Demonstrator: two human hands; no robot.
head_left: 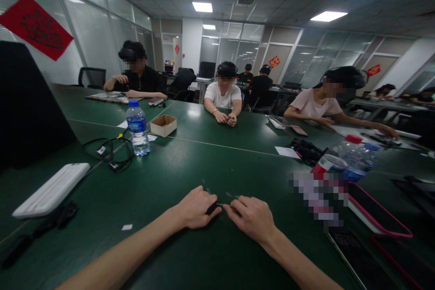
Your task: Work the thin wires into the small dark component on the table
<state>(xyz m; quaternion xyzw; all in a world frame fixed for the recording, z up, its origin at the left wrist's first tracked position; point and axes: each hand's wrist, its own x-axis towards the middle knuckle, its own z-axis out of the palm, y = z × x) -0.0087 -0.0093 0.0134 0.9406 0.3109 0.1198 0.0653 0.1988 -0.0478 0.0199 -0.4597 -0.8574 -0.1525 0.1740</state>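
The left hand (195, 208) rests on the dark green desk (190, 163) with its fingers curled in, pinching one end of a small thin black object (215, 207) whose kind is too small to tell. The right hand (253, 217) lies just beside it, fingers bent and closed on the other end, so the object sits between the two hands near the desk's front edge. One clear plastic water bottle with a blue cap (137, 128) stands upright to the far left, with one small open cardboard box (163, 125) just beside it. One flat white ribbed power bank (50, 189) lies at the left. Three people sit along the far side of the desk.
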